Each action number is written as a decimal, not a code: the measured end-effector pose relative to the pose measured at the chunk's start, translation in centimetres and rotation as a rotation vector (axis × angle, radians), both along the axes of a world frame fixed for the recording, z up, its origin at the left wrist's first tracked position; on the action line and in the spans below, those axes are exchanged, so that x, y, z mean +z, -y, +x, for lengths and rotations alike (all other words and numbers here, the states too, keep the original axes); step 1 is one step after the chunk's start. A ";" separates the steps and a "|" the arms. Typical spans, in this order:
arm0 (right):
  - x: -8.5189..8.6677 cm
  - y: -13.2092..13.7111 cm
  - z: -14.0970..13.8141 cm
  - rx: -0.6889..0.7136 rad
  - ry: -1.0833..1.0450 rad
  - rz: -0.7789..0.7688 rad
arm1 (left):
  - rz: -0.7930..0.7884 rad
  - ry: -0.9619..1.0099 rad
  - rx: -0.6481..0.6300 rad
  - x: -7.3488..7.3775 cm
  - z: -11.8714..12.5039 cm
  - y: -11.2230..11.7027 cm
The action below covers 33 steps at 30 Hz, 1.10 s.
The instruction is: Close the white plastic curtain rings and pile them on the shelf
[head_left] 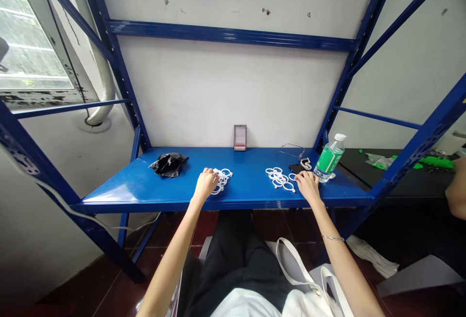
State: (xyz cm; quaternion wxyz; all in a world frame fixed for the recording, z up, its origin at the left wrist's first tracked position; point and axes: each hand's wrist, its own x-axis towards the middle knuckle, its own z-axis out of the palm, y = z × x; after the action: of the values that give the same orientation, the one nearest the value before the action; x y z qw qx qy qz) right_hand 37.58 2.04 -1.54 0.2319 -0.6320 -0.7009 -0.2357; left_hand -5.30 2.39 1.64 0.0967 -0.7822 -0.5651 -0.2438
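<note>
White rings (278, 179) in 2 piles, R one's long axis far-L to near-R; L hand (207, 182), R hand (307, 183) grip: can't tell.

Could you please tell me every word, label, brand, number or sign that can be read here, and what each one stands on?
No text can be read with certainty.
Green bottle label: white markings, too small and blurred to read.
Small upright screen: pixelated, unreadable.
Pale patch on the left blue post: markings too unclear to read.
</note>
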 end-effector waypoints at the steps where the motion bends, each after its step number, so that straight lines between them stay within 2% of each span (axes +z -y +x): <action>1: 0.0 0.0 0.0 0.004 -0.002 0.001 | 0.004 -0.001 -0.004 0.0 0.0 -0.1; 5: 0.3 0.0 0.3 0.007 -0.023 -0.018 | 0.005 0.010 -0.014 -0.1 -0.1 -0.2; 9: 1.5 0.3 -0.2 0.052 -0.115 0.006 | 0.010 0.039 -0.023 0.2 -0.3 -0.2; 14: 3.9 1.2 -3.6 0.342 -0.393 0.012 | 0.034 0.071 -0.004 0.4 0.1 0.1; 17: 4.4 2.0 -6.7 0.499 -0.570 -0.115 | 0.032 0.041 -0.012 0.3 0.5 0.1; 22: 3.3 2.6 -10.3 0.684 -0.680 -0.324 | 0.043 0.080 0.012 0.2 0.8 0.3; 27: 1.7 2.3 -11.5 0.699 -0.847 -0.433 | 0.083 0.082 0.063 0.4 1.6 0.3; 30: 1.2 2.3 -11.9 0.735 -0.970 -0.517 | 0.090 0.125 -0.036 0.2 2.8 0.6; 33: 0.9 2.3 -12.5 0.789 -1.073 -0.584 | 0.069 0.227 -0.245 -0.2 4.8 1.3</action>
State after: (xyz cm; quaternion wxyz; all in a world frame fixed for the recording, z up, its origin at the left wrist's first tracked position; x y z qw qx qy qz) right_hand 25.09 -0.22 -0.62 0.4334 -0.3969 -0.7007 0.4045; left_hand -0.54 1.14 1.41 0.0287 -0.8089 -0.4642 -0.3598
